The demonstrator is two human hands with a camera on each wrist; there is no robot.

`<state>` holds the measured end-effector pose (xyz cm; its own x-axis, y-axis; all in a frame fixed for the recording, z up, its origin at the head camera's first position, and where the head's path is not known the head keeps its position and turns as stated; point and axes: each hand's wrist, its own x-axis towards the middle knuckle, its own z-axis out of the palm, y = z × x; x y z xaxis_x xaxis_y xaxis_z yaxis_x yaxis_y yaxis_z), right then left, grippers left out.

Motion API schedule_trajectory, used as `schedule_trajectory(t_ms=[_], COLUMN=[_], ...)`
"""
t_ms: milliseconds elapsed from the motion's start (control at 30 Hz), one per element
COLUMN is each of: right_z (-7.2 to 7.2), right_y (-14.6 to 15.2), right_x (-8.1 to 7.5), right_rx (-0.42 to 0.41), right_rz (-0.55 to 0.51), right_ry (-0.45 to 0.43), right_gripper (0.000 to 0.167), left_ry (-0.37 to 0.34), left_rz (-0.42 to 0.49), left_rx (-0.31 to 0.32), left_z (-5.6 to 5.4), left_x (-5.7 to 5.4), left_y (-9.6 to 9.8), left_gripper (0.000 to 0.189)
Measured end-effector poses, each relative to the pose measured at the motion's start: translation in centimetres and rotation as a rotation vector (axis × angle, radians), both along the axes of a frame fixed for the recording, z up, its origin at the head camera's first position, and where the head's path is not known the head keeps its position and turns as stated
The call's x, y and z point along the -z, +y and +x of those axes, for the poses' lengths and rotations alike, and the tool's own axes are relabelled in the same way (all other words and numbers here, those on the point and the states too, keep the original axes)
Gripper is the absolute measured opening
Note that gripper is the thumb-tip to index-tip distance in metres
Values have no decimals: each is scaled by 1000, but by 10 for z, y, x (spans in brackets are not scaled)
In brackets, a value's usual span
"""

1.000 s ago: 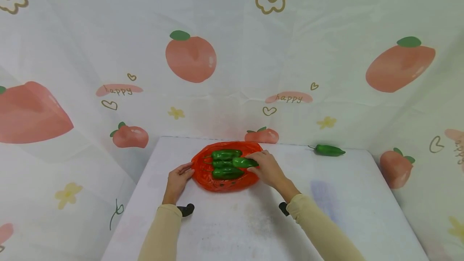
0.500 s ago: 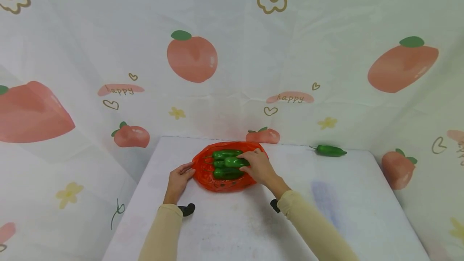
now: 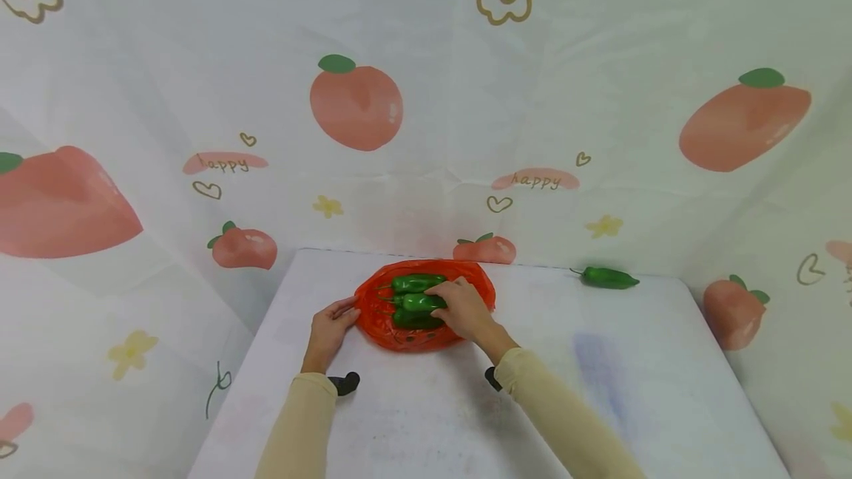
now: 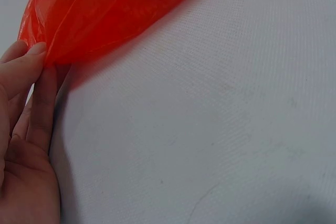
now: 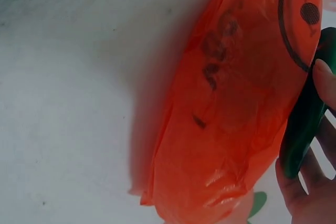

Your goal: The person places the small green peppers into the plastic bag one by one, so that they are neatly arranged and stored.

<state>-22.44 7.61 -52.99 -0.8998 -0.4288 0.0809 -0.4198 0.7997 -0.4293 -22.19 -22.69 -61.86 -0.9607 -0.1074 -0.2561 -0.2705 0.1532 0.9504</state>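
A red plastic bag (image 3: 393,338) lies opened out at the back of the table, with green peppers (image 3: 411,284) side by side in it. My left hand (image 3: 330,330) pinches the bag's left edge between thumb and fingers; the left wrist view shows the red film (image 4: 105,19) caught at the fingertips. With my right hand (image 3: 466,310) I hold another green pepper (image 3: 421,303) by its tip end, low over the others, its stem to the left. In the right wrist view, thumb and fingers grip that pepper (image 5: 302,129) beside the bag's printed wall (image 5: 220,129).
One more green pepper (image 3: 607,277) lies at the table's back right, near the printed cloth backdrop (image 3: 433,131). Bare white tabletop (image 3: 426,420) stretches in front of the bag. Black wrist mounts (image 3: 346,384) stick out by both sleeves.
My right hand has moved left and slightly down with its pepper, from the bag's right part to over the other peppers. The left hand stays at the bag's edge.
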Motion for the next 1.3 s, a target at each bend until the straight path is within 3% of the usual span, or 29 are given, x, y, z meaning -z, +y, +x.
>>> schedule_trajectory(t_ms=[500,767,1067,1300], right_z=[-6,-6,-8,-8], right_y=[-19,-25,-28,-28], right_x=[5,7,13,11], right_rx=[-1,19,26,32], right_rz=[-10,-12,15,-30], right_ry=[-22,-83,-82,-100], right_gripper=[41,41,41,43], left_ry=[37,28,38,24], left_rz=[4,-17,-41,-39], left_rx=[5,-3,-1,-1], left_z=[1,2,3,1], left_x=[2,0,-1,-1], left_y=[0,0,1,0], left_gripper=[39,40,40,39])
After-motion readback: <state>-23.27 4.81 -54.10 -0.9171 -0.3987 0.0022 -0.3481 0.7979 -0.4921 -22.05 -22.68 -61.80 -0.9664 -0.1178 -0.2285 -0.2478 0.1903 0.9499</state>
